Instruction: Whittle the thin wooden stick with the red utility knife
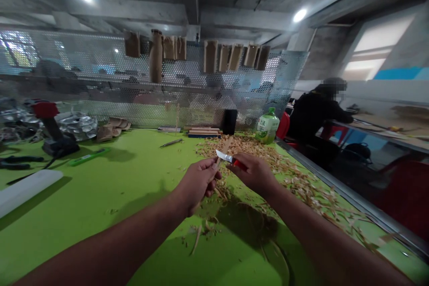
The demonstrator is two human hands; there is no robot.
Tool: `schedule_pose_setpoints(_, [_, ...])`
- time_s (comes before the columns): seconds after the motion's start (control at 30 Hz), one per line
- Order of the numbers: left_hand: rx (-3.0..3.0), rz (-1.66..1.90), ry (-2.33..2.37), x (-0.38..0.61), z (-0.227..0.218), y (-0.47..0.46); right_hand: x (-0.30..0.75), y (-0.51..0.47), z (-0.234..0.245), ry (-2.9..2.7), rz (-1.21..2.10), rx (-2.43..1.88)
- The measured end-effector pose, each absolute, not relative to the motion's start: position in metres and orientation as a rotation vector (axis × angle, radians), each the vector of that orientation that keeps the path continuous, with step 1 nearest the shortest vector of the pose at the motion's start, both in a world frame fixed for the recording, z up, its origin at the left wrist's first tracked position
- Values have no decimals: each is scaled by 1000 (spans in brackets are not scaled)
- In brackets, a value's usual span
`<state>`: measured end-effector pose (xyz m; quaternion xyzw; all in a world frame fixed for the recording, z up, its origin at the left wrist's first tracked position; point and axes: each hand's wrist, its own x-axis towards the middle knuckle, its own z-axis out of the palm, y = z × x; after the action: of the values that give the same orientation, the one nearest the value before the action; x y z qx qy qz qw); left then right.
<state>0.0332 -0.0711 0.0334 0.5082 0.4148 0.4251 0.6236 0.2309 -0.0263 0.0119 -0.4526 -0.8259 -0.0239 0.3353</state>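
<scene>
Knife, its red handle gripped by the right hand, crosses a wooden strip at frame centre; the left hand pinches that strip, presumably for steadiness.

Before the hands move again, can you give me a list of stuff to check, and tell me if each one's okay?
1. Right hand grips the knife by its red handle: ok.
2. Left hand holds the stick: ok.
3. Left fingers well away from the blade: not ok, they are close to it.
4. Blade sharp: cannot tell.
5. Table free of shavings: not ok, many lie around the hands and along the right side.
6. Bottle standing upright: ok.
</scene>
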Motion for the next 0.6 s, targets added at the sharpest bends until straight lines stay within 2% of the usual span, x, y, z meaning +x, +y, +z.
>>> schedule_pose_setpoints(0.2, [1161, 984, 959, 31, 34, -72, 238, -16, 13, -2065, -57, -1250])
schedule_pose_setpoints(0.4, [1204, 901, 818, 33, 28, -79, 296, 17, 21, -1596, -48, -1545])
schedule_pose_setpoints(0.6, [1103, 1032, 903, 33, 25, -65, 266, 1, 15, -1838, -19, -1289])
